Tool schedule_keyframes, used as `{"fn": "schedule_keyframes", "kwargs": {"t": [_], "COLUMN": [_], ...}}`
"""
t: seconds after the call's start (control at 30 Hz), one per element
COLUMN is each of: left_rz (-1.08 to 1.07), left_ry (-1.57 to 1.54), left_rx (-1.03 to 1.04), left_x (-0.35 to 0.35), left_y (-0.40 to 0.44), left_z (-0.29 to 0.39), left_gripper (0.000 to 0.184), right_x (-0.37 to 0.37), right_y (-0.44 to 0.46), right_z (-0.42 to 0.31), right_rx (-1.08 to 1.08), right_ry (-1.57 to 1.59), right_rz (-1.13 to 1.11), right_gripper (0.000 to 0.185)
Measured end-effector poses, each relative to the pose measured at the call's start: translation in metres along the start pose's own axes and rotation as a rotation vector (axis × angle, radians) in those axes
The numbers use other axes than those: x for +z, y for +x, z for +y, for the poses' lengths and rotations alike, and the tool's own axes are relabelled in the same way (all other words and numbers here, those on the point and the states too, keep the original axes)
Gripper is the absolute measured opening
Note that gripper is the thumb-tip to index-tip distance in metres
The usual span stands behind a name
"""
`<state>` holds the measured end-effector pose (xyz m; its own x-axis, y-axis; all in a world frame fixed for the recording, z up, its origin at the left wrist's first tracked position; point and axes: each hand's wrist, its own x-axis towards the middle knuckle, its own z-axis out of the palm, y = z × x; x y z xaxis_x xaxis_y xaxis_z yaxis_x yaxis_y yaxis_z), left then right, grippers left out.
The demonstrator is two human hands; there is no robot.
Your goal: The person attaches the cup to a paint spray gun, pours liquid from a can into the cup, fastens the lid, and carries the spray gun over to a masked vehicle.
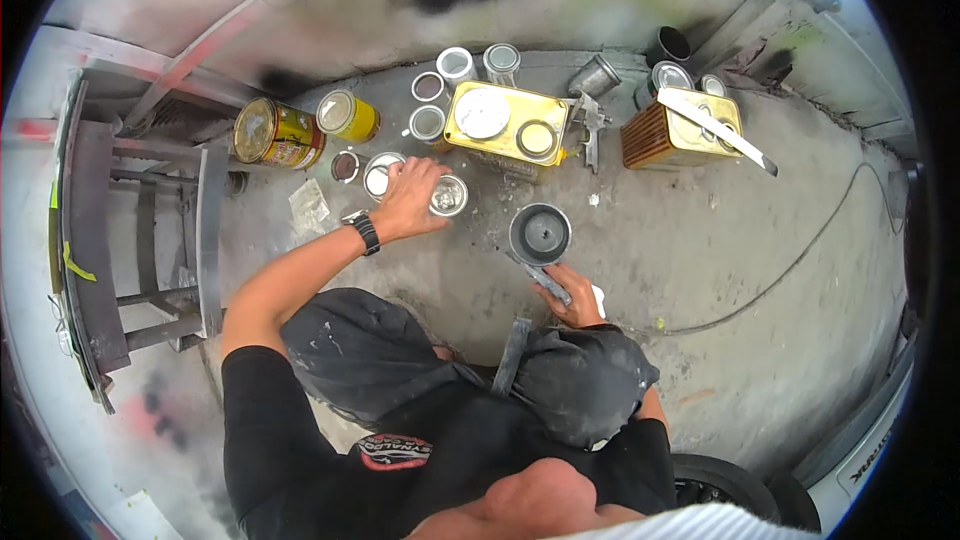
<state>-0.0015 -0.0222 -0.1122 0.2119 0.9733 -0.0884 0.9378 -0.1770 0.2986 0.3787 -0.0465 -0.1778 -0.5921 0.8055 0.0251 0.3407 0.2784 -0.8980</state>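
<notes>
My left hand (408, 202) is curved round the near side of a small round metal can (450, 196), with the thumb below and the fingers above it. Just behind that hand stands another can (380, 178) with a white top, partly covered by the fingers. My right hand (574, 298) is closed on a grey handle-like part under an open grey cup (540, 234). The cup's mouth faces up, and a small dark spot shows at its bottom. Something white sticks out beside the right hand, too little of it visible to name.
A yellow-topped rectangular tin (510, 122) stands ahead, a spray gun (591, 132) beside it. Another rectangular tin (684, 136) carries a pale flat stick. Round paint cans (268, 132) line the back left. A metal stand (210, 240) is at left, a hose (790, 280) at right.
</notes>
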Motion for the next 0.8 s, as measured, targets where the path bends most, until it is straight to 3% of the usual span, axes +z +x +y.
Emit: {"fn": "schedule_keyframes", "kwargs": {"t": [0.17, 0.27, 0.4, 0.5, 0.63, 0.77, 0.8], "left_rz": [-0.088, 0.128, 0.516, 0.463, 0.324, -0.105, -0.083], "left_ry": [0.127, -0.091, -0.193, -0.103, -0.097, -0.081, -0.022], "left_rx": [0.009, -0.011, 0.069, 0.125, -0.012, -0.211, -0.198], "left_x": [0.020, 0.000, -0.043, -0.081, -0.087, -0.056, -0.042], "left_y": [-0.005, -0.003, 0.039, 0.073, 0.074, 0.015, -0.004], "left_z": [-0.021, -0.013, 0.000, 0.014, -0.015, -0.076, -0.083], "left_gripper": [0.085, 0.087, 0.069, 0.054, 0.041, 0.043, 0.047], "right_x": [0.003, 0.002, 0.001, 0.003, -0.001, 0.005, 0.006], "right_y": [-0.007, -0.008, -0.003, 0.001, -0.001, -0.010, -0.010], "right_z": [0.008, 0.013, 0.006, 0.002, -0.003, 0.008, 0.007], "right_rx": [0.004, 0.024, -0.005, 0.020, -0.009, -0.015, -0.008], "right_ry": [-0.023, -0.055, -0.021, -0.020, -0.031, 0.007, 0.011], "right_rz": [0.040, -0.016, -0.028, -0.056, -0.063, -0.009, -0.004], "right_gripper": [0.035, 0.040, 0.039, 0.037, 0.036, 0.038, 0.037]}}
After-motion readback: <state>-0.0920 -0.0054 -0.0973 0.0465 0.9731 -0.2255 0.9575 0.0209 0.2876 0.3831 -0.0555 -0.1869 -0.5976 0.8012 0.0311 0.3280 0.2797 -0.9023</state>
